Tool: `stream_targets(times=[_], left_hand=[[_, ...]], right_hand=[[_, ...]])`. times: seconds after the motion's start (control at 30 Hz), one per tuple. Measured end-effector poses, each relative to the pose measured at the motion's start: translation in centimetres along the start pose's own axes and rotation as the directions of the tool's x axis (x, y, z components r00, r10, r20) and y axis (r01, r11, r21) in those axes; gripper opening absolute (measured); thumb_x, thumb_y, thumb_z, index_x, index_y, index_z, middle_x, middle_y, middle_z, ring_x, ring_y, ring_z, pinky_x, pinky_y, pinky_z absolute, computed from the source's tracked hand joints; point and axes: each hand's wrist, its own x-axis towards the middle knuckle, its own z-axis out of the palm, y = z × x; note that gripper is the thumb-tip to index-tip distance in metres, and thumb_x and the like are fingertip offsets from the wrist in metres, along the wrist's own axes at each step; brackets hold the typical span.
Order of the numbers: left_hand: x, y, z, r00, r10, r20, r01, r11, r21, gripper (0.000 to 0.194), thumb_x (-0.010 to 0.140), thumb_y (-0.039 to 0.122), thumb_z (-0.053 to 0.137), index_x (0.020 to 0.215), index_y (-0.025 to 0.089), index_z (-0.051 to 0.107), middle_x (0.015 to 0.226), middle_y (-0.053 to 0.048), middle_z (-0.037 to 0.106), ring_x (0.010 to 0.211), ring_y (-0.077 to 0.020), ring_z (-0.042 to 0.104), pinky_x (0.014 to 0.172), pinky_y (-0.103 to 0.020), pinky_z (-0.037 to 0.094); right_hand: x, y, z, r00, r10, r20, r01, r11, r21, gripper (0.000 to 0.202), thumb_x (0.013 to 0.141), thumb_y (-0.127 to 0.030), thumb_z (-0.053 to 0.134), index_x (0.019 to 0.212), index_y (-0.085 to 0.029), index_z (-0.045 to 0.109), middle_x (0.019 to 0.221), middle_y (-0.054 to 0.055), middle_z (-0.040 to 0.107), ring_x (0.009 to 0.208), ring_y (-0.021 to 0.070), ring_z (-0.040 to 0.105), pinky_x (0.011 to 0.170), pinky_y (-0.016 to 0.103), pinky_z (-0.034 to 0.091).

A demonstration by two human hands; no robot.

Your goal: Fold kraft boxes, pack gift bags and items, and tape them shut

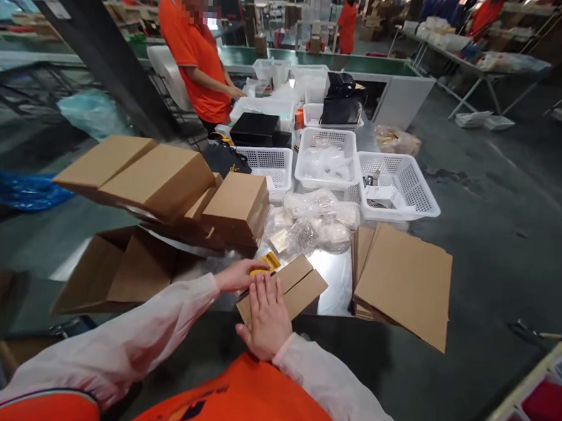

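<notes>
A small cardboard box lies at the near edge of the metal table, its two top flaps folded down with a dark seam between them. My right hand rests flat on the box, fingers stretched out over the flaps. At the box's far left end, my left hand is closed around a yellow tape dispenser, partly hidden by the fingers. Just beyond the box sits a heap of clear plastic-wrapped items.
Flat cardboard sheets are stacked at the right. Made-up cartons and an open carton stand left. White baskets line the table behind the wrapped heap. A person in orange stands at the far left side.
</notes>
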Motion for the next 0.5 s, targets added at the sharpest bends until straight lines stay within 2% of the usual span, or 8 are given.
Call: stream_targets(times=[0.07,0.13,0.2,0.27,0.33,0.4,0.47,0.5], left_hand=[[-0.5,1.5,-2.3,1.000,-0.002,-0.004,0.002,0.990,0.138,0.068,0.073,0.048,0.064,0.130,0.010,0.063,0.131,-0.013,0.066,0.119,-0.0301,0.062,0.104,-0.036,0.046],[-1.1,4.1,-4.9,0.999,-0.004,-0.048,0.021,0.937,0.350,0.085,0.065,0.052,0.073,0.138,0.012,0.056,0.128,-0.013,0.067,0.116,-0.0328,0.062,0.100,-0.036,0.047],[-1.3,7.6,-7.0,0.998,0.009,-0.066,0.026,0.858,0.514,0.099,0.057,0.051,0.080,0.145,0.015,0.050,0.122,-0.011,0.070,0.111,-0.0327,0.064,0.095,-0.034,0.048],[-0.7,12.1,-8.0,0.998,0.051,-0.030,-0.024,0.805,0.593,0.096,0.059,0.043,0.080,0.146,0.018,0.048,0.117,-0.008,0.071,0.104,-0.0294,0.066,0.090,-0.031,0.049],[1.2,16.9,-7.5,0.994,0.107,0.018,-0.093,0.764,0.638,0.085,0.064,0.033,0.076,0.144,0.020,0.052,0.113,-0.005,0.071,0.098,-0.0263,0.067,0.088,-0.031,0.049],[4.4,21.1,-5.8,0.989,0.135,0.052,-0.136,0.740,0.659,0.075,0.065,0.028,0.073,0.138,0.018,0.059,0.109,-0.004,0.072,0.094,-0.0249,0.067,0.087,-0.031,0.049],[8.6,23.9,-3.5,0.989,0.092,0.113,-0.143,0.759,0.635,0.058,0.068,0.030,0.070,0.123,0.011,0.070,0.099,-0.004,0.074,0.089,-0.0237,0.067,0.084,-0.030,0.049],[10.6,24.6,-2.3,0.988,0.057,0.140,-0.131,0.785,0.606,0.047,0.070,0.031,0.067,0.111,0.007,0.075,0.091,-0.004,0.074,0.085,-0.0229,0.067,0.081,-0.030,0.050]], right_hand=[[0.1,0.1,-0.2,0.999,-0.008,0.038,0.008,1.000,0.006,0.092,0.092,-0.060,0.049,0.154,0.003,0.022,0.162,0.021,0.000,0.151,0.0362,-0.008,0.123,0.057,0.005],[0.1,0.1,-0.2,0.999,-0.015,0.048,0.015,1.000,-0.001,0.091,0.091,-0.058,0.053,0.153,0.002,0.025,0.162,0.021,0.003,0.150,0.0364,-0.009,0.123,0.057,0.002],[0.3,0.1,0.2,1.000,-0.007,0.005,0.007,1.000,0.004,0.080,0.094,-0.050,0.051,0.152,0.000,0.029,0.162,0.021,0.008,0.151,0.0365,-0.006,0.123,0.057,0.002],[0.6,0.2,0.8,0.998,0.017,-0.056,-0.015,0.999,0.031,0.068,0.097,-0.041,0.047,0.151,-0.002,0.034,0.162,0.021,0.013,0.151,0.0372,-0.001,0.123,0.058,0.004],[0.9,0.2,1.6,0.994,0.026,-0.103,-0.019,0.998,0.068,0.062,0.098,-0.038,0.046,0.149,-0.004,0.039,0.162,0.022,0.015,0.151,0.0377,0.002,0.122,0.060,0.006],[1.3,0.2,2.5,0.991,0.019,-0.130,-0.007,0.996,0.094,0.059,0.098,-0.036,0.047,0.147,-0.004,0.042,0.162,0.022,0.015,0.151,0.0374,0.002,0.122,0.062,0.004],[1.5,0.1,3.2,0.989,0.020,-0.144,-0.003,0.993,0.116,0.062,0.096,-0.037,0.052,0.147,-0.003,0.042,0.161,0.022,0.014,0.151,0.0375,0.002,0.122,0.062,0.002],[1.7,0.0,3.6,0.989,0.029,-0.148,-0.010,0.991,0.131,0.064,0.094,-0.037,0.056,0.147,-0.003,0.042,0.162,0.021,0.013,0.151,0.0374,0.002,0.122,0.061,0.002]])
